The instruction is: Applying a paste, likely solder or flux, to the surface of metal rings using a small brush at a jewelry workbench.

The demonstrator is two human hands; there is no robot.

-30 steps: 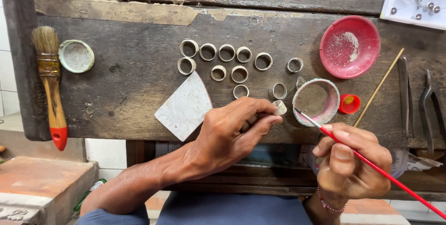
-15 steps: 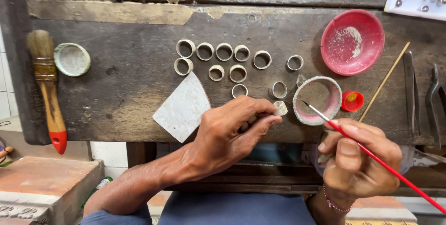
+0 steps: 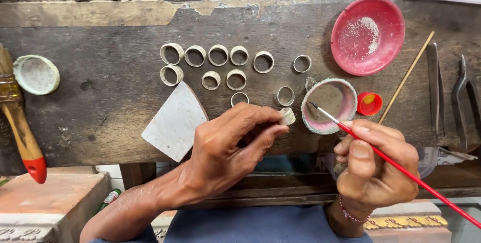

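My left hand [image 3: 233,142] pinches a small pale ring [image 3: 287,116] between thumb and fingers, just above the front edge of the wooden bench [image 3: 100,102]. My right hand [image 3: 376,168] holds a thin red-handled brush [image 3: 396,165], whose dark tip reaches over the rim of a crusted pink-lined bowl [image 3: 345,100]. The ring is a short way left of the bowl. Several similar rings [image 3: 218,55] lie in two rows on the bench beyond my left hand.
A red dish [image 3: 388,47] with white powder sits at the back right, with a small red cap [image 3: 370,103] and a thin wooden stick [image 3: 406,77] nearby. Tweezers [image 3: 435,90] and pliers [image 3: 463,97] lie far right. A white tile shard [image 3: 173,122], a small pale bowl [image 3: 36,75] and a paintbrush [image 3: 20,122] are to the left.
The view has shifted, so the bench items sit further left and higher in frame. The brush tip has moved slightly over the bowl's rim. My left hand still holds the ring.
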